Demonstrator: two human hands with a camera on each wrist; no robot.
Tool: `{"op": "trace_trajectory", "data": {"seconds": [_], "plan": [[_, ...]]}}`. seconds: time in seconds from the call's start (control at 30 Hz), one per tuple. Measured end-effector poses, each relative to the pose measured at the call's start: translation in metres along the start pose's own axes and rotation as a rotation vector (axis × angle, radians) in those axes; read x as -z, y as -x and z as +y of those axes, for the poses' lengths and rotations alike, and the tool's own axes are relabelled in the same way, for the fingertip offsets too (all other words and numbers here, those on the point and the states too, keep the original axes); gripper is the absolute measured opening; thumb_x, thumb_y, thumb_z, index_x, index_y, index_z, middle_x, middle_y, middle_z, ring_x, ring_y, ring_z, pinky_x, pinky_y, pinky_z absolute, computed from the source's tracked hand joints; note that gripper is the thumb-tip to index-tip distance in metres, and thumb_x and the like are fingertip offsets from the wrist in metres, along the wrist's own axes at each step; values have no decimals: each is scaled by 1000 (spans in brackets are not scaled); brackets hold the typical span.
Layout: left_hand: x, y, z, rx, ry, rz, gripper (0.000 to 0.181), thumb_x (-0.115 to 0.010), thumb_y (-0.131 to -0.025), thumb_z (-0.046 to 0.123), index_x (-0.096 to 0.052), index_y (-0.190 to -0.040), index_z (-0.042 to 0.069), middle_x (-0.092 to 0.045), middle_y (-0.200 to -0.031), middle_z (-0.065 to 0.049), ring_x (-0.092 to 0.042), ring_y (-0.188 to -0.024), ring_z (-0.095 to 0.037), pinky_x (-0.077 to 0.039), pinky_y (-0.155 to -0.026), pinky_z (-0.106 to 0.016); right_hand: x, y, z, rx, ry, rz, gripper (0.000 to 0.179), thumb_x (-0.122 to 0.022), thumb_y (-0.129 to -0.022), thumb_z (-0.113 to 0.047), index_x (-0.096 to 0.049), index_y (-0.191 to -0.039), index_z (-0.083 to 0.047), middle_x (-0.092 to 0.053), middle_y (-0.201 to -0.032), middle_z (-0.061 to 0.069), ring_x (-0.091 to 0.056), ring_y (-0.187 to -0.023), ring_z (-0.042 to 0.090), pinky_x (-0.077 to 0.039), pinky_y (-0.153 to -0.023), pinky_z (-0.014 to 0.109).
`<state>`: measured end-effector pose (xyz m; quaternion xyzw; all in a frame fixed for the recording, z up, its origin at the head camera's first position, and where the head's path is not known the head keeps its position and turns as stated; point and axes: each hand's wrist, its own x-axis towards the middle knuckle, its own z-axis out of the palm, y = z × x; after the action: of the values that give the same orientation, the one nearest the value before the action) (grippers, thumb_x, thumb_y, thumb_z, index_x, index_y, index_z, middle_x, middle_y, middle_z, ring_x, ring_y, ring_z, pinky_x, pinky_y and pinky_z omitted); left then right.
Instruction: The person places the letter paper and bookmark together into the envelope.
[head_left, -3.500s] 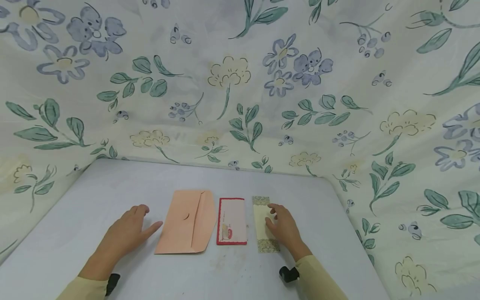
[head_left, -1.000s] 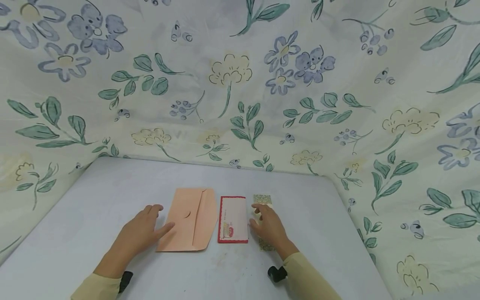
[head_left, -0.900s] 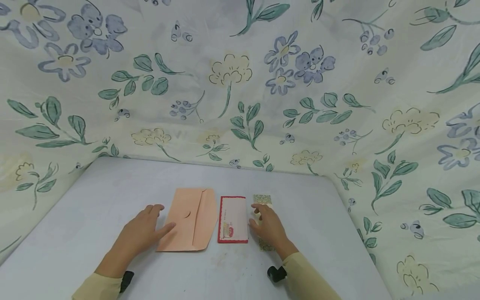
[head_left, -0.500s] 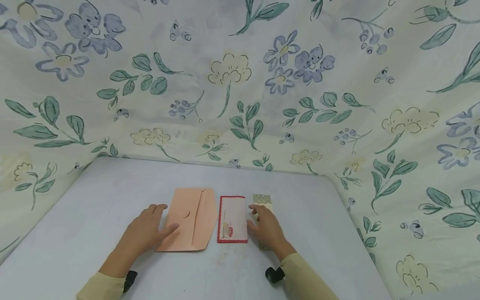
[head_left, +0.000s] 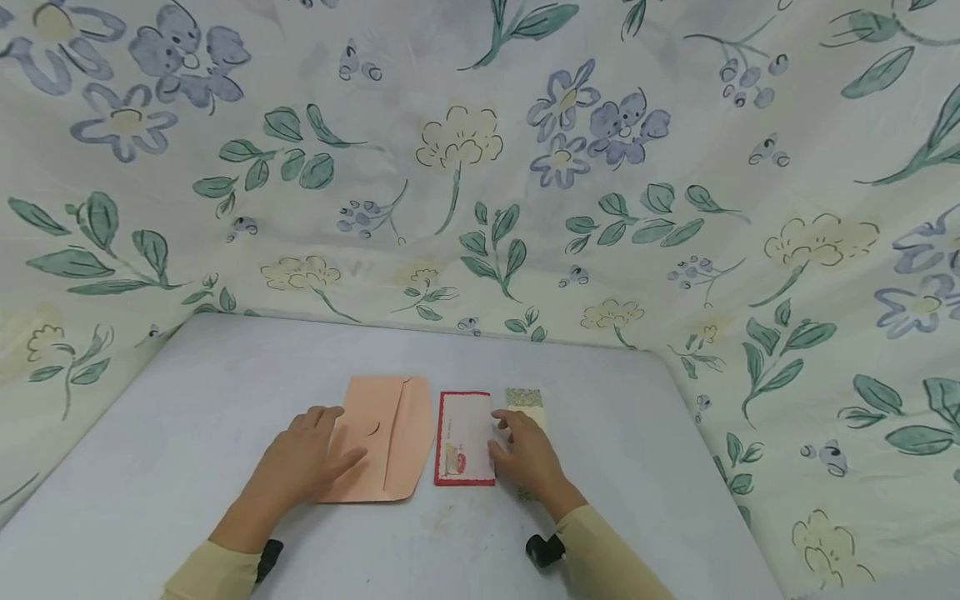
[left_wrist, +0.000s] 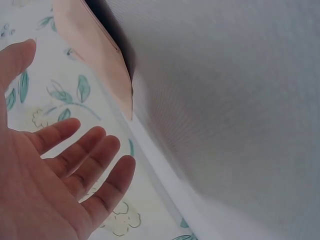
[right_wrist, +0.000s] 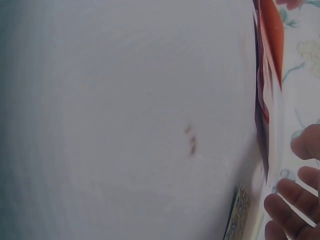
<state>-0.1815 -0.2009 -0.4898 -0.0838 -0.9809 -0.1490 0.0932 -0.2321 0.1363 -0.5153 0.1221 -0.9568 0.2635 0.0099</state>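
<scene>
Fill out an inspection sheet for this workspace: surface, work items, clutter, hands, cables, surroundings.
Surface: white table, small brownish marks.
Work items: peach envelope, red-edged card and pale strip with patterned ends, lying side by side.
Clutter: nothing seen.
Hands: left hand at the envelope's left side, right hand over the strip; neither grips anything; contact unclear.
Cables: nothing seen.
Surroundings: floral cloth behind the table.

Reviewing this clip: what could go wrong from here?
The right hand hides much of the patterned strip, with fingertips near the red-edged card, so reaching for either might nudge both. The left hand overlaps the peach envelope in the head view; a low sweep could push it across the narrow gap into the card.
</scene>
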Motion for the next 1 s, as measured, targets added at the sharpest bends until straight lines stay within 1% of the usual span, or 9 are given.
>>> {"op": "trace_trajectory", "data": {"seconds": [0.23,0.4,0.67,0.9,1.0], "plan": [[1,-2,2,2,-5,-13,77,-74,-89,49,-53,-133,-10,-56,-124,-30,-57,-109,-48,-52,-83,-60,-3,0,-2,10,5,1,47,-72,-94,-28,-59,-138,-17,-64,-117,0,-59,-96,14,-55,-86,35],[-1,-4,4,-6,-8,-22,78,-73,-89,51,-52,-134,-9,-56,-125,-30,-56,-112,-49,-50,-86,-61,-6,-1,-3,24,-12,-6,46,-71,-95,-29,-59,-138,-17,-64,-117,-1,-59,-97,14,-54,-87,35],[-5,-6,12,-14,-28,-32,76,-74,-88,51,-53,-133,-8,-54,-128,-31,-55,-114,-49,-52,-84,-61,-8,-2,-9,33,-10,-23,47,-70,-95,-29,-59,-139,-17,-64,-119,-2,-58,-96,12,-54,-87,34],[-8,-7,16,-34,-65,-36,78,-76,-87,50,-53,-134,-8,-54,-129,-31,-57,-113,-49,-54,-83,-59,-8,-1,-18,51,-5,-28,47,-71,-93,-29,-60,-137,-17,-64,-116,-2,-53,-88,10,-51,-80,29],[-9,-8,18,-46,-60,-33,77,-77,-86,48,-53,-134,-8,-55,-129,-31,-57,-113,-49,-53,-84,-60,-9,-1,-22,54,-2,-26,47,-72,-93,-29,-61,-137,-16,-64,-115,-2,-54,-87,11,-52,-80,29]]}}
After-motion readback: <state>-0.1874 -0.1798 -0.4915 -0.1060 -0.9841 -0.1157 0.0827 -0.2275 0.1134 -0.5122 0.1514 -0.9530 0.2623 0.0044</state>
